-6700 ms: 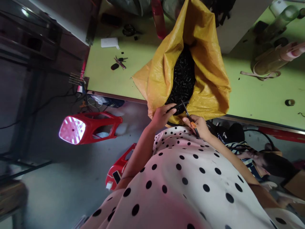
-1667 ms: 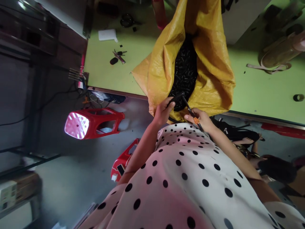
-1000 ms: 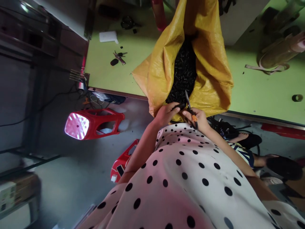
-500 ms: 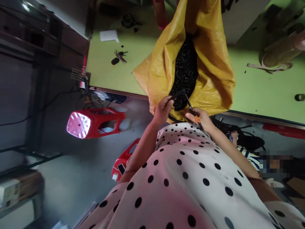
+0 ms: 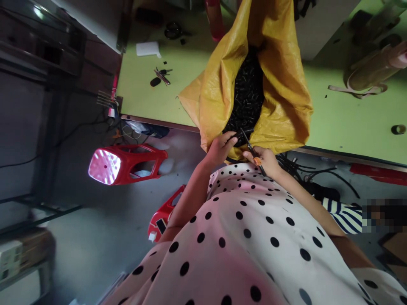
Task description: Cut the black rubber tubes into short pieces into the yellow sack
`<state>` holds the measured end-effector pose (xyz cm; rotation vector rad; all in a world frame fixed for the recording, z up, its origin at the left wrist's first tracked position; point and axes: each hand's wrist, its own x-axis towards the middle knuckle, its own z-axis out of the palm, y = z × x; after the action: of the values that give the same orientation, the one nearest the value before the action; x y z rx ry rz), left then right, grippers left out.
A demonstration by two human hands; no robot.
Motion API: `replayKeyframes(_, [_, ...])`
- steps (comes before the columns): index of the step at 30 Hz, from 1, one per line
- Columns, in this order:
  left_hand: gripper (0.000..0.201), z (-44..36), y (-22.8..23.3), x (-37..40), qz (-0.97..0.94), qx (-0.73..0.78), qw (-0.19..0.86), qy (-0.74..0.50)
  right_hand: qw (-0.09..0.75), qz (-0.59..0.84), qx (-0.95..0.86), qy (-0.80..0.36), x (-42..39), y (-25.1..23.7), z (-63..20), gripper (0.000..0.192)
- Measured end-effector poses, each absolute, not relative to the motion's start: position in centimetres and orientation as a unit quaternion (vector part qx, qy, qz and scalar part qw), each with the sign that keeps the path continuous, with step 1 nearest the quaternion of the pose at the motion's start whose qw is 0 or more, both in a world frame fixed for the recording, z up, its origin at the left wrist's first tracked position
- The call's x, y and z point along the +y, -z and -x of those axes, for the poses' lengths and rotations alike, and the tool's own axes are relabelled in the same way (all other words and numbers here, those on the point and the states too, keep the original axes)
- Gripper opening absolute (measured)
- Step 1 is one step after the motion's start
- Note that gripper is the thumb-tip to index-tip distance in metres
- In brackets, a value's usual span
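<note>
My left hand [image 5: 222, 148] pinches a short, ribbed black piece [image 5: 244, 135] at the near side of an open yellow sack [image 5: 216, 93]. The sack holds a heap of small black tube-like pieces [image 5: 248, 93]. In my right hand [image 5: 267, 162] is a slim dark tool, seemingly scissors [image 5: 249, 146], with an orange part near the grip. Its narrow blade points up and left, across or beside the black piece; contact is unclear. My fingers partly hide both the handle and the held piece.
The sack leans on a green table [image 5: 359, 123] bearing keys [image 5: 162, 77], black-handled scissors [image 5: 174, 31], a white block [image 5: 148, 49] and a tape roll [image 5: 398, 129]. Red stools [image 5: 127, 164] stand at left. Another person's striped sleeve [image 5: 345, 216] and dark cables [image 5: 302, 169] are at right.
Both hands have shifted slightly: the left a little right and down, the right a little left. The black piece now lies more level. At right, the person in stripes has moved rightward.
</note>
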<state>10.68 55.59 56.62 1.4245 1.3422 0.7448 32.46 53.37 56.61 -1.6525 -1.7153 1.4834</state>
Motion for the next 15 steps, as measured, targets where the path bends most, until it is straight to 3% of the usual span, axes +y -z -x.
replayKeyframes(7, [0.027,-10.7,-56.2,55.3,-0.561,0.571,0.508,-0.318,0.206,0.591,-0.577,-0.524,53.1,-55.7,-31.9,0.081])
replayKeyframes(12, [0.025,-11.1,-56.0,54.9,-0.616,0.521,0.528,-0.265,0.294,0.554,-0.483,-0.611,53.6,-56.5,-31.4,0.069])
replayKeyframes(15, [0.028,-12.2,-56.0,54.4,-0.623,0.481,0.558,-0.264,0.359,0.549,-0.462,-0.597,54.7,-57.4,-31.2,0.063])
